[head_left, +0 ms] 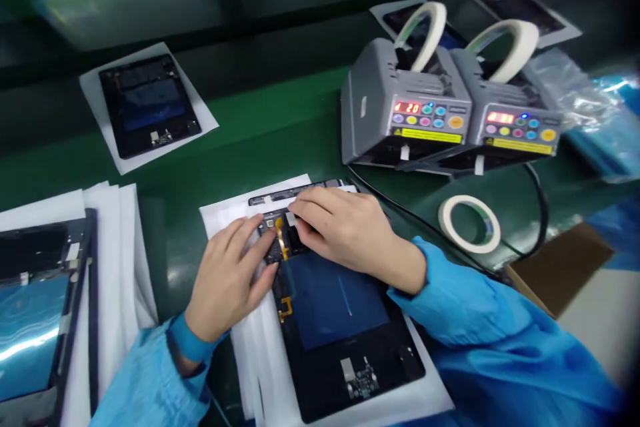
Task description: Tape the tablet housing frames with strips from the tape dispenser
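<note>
An opened tablet [360, 353] lies on white sheets in front of me, its insides facing up. It has a blue battery [335, 300], an orange flex cable [281, 237] and a small circuit board at the near end. My left hand [230, 273] rests at its upper left corner, fingers stretched out and fingertips on the board there. Over the upper edge, my right hand [345, 227] has its thumb and fingers pinched together at a small pale piece of tape [291, 218]. The fingers partly hide that piece and the parts under them.
Two tape dispensers [370, 107] with lit displays stand at the back right. Near them lie a tape roll [470, 223], a black cable and a cardboard box [560, 267]. Another opened tablet [150, 107] is at back left; a stack of white sheets [117, 247] bears one at left.
</note>
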A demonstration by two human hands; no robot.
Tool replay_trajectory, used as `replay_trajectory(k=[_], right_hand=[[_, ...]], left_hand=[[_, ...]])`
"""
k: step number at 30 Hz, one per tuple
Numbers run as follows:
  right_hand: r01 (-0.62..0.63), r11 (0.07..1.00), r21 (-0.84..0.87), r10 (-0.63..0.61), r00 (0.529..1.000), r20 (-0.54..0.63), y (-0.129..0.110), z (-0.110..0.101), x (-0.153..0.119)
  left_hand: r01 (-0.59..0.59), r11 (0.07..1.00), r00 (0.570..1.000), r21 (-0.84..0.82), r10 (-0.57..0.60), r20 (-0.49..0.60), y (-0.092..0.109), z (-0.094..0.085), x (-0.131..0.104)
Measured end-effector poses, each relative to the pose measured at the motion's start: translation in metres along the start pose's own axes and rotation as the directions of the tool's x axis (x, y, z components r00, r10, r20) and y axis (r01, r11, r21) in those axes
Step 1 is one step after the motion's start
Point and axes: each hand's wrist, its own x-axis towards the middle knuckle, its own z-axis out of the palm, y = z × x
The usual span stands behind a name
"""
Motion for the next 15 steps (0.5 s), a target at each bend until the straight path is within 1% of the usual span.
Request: replay_trajectory(k=[2,4,7,11,15], right_hand=[[-0.004,1.0,0.006,0.004,1.0,0.007,-0.003,0.015,0.01],[-0.003,1.0,0.022,0.003,1.0,0.012,-0.004,0.022,0.012],[0.011,0.999,0.035,-0.012,1.0,0.018,-0.004,0.024,0.009],[0.03,0.999,0.037,-0.031,0.999,0.023,-0.004,0.023,0.008],[0.042,0.998,0.037,-0.043,0.999,0.022,-0.004,0.024,0.01]], left_hand=[[0.0,1.0,1.0,-0.018,0.0,0.005,0.0,0.002,-0.003],[-0.01,1.0,1.0,-0.028,0.009,-0.012,-0.001,0.004,-0.005],[-0.014,0.998,0.999,-0.057,0.012,-0.036,-0.002,0.005,-0.007],[0.006,0.995,0.999,-0.1,-0.011,-0.048,-0.003,0.007,-0.007],[0.02,0.993,0.999,-0.119,-0.025,-0.045,-0.002,0.009,-0.007]])
